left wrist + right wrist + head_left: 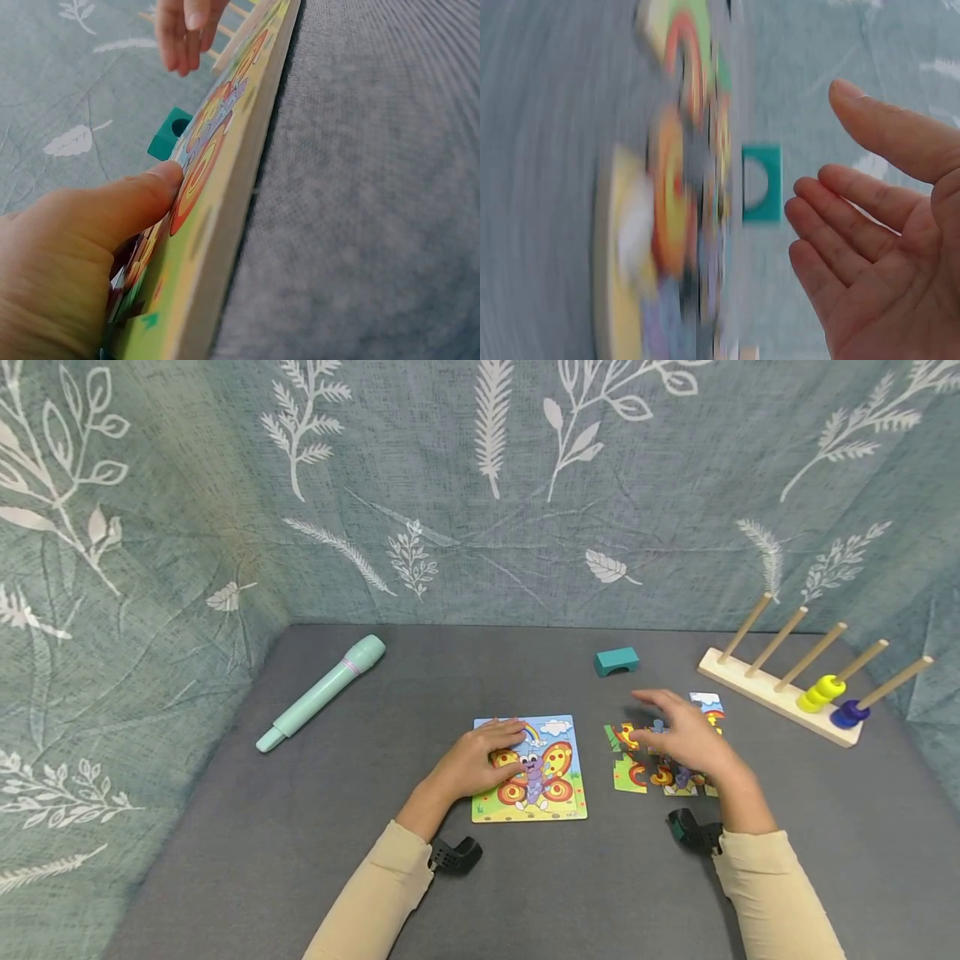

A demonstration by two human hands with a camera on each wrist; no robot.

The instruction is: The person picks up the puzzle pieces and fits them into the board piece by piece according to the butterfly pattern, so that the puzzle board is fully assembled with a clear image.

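A square butterfly puzzle board (558, 806) lies flat on the dark table. My left hand (476, 760) rests on its left part, fingers and thumb spread over the picture and hiding that area. Up close in the left wrist view, the thumb touches the face of the board (217, 247). Loose puzzle pieces (628, 775) are scattered to the right of the board. Over them hovers my right hand (690, 739), fingers extended and holding nothing, covering some pieces from above. In the right wrist view the palm (900, 277) is bare and the pieces (675, 187) are blurred.
Behind the pieces stands a teal arched block (617, 660). A wooden peg stand (780, 697) with yellow and blue rings is at the far right. On the left lies a mint-green toy microphone (321, 695). A leaf-patterned cloth (450, 552) hangs behind the table.
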